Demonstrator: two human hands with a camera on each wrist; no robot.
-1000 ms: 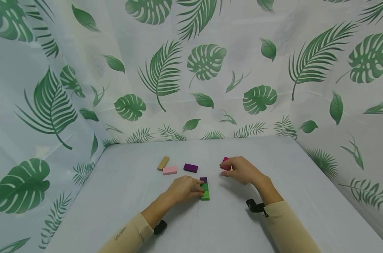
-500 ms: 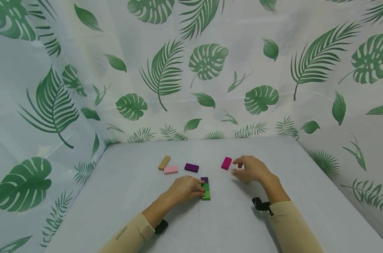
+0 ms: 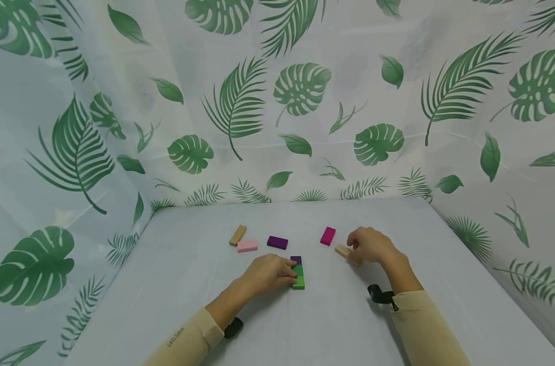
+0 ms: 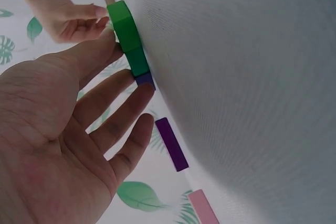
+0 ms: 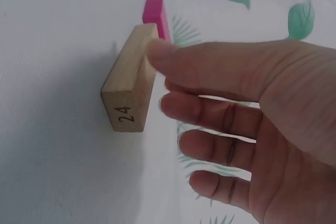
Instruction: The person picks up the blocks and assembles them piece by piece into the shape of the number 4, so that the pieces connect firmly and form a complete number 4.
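Note:
My left hand (image 3: 265,272) touches a row of small wooden blocks from the left, its fingers loosely extended. The row has a light green block (image 3: 298,283) nearest me, a darker green block (image 3: 298,271) and a dark purple block (image 3: 296,260) at the far end. Its thumb lies by the light green block and a fingertip meets the purple one. My right hand (image 3: 371,244) pinches a plain wood block (image 5: 123,72) by its side between thumb and fingers. That block carries the number 24 on its end. The other right fingers are loosely bent beside it.
A magenta block (image 3: 328,236) lies just beyond the plain wood block. Farther left are a purple block (image 3: 278,242), a pink block (image 3: 247,246) and a tan block (image 3: 237,235), the last two close together. A leaf-print curtain (image 3: 300,142) rises behind the white tabletop (image 3: 190,295).
My right hand has left the magenta block and moved right. The plain wood block now shows at its fingertips, where it was hidden before. My left hand stays in place.

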